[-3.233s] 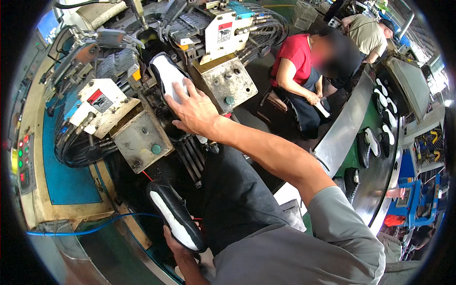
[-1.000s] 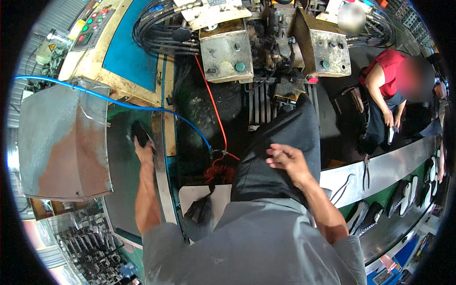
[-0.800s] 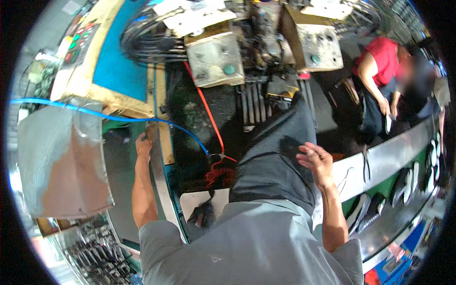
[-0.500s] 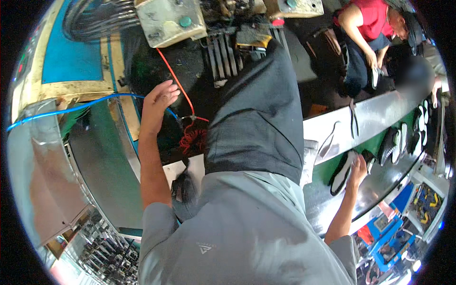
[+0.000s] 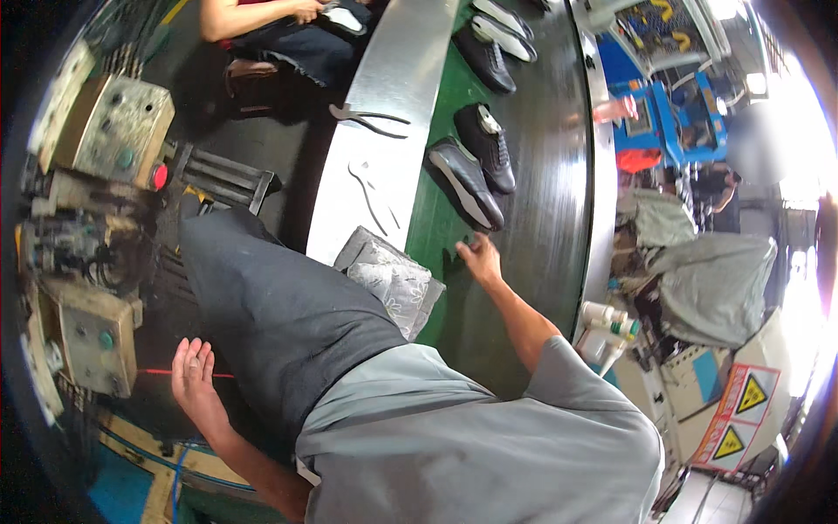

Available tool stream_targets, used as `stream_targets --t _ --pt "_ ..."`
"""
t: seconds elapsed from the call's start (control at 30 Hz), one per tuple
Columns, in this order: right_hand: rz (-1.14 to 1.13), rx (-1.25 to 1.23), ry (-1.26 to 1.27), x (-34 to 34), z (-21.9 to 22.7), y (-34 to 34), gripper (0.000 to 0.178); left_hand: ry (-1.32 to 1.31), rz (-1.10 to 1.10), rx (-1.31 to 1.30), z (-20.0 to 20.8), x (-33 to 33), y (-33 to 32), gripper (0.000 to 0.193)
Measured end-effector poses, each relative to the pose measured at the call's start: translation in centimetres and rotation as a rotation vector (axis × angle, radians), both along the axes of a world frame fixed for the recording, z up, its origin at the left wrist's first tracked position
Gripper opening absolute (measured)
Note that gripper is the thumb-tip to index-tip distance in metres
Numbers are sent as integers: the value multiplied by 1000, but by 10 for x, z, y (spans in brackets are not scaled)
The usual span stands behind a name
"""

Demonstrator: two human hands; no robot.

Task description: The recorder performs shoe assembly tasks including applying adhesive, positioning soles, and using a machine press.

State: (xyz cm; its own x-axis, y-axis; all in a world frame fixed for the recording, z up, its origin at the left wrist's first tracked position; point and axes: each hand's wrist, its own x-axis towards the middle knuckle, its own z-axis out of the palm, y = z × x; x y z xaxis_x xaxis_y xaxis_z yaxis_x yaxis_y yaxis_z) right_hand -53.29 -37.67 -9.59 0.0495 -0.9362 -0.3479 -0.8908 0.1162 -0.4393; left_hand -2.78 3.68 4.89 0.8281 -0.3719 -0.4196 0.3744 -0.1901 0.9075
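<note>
Black shoe (image 5: 469, 181), pale along one edge; left grip (image 5: 197, 384) and right grip (image 5: 483, 260) released

The right hand (image 5: 480, 259) is near a black shoe (image 5: 467, 187)

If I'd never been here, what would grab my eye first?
Probably the two nearest black shoes on the green-and-black surface, close to the right hand. Next, perhaps, the two pliers on the shiny ledge to the shoes' left, then the yellow-triangle warning sign at lower right.
</note>
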Motion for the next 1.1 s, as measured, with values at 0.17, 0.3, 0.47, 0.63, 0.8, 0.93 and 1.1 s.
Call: stream_targets --t 0.17,0.3,0.47,0.63,0.8,0.93,1.1 --pt "298 -835 208 32 31 -63 89 -137 -182 23 13 23 -42 46" --pt "433 -109 56 17 31 -131 119 -120 -343 -71 6 11 -111 45" --pt "290 -86 -192 19 25 -114 112 -37 -542 -201 -1 -25 -186 42" --pt "-12 368 -703 118 75 -30 113 -94 -689 -280 12 -36 -245 47" --pt "327 467 -663 211 148 42 112 -616 -775 -166 42 -18 -285 54" --pt "577 610 -720 273 190 83 117 -1087 -653 20 45 30 -235 33" --pt "874 574 -680 331 185 122 115 -1096 -352 179 58 53 -141 24"
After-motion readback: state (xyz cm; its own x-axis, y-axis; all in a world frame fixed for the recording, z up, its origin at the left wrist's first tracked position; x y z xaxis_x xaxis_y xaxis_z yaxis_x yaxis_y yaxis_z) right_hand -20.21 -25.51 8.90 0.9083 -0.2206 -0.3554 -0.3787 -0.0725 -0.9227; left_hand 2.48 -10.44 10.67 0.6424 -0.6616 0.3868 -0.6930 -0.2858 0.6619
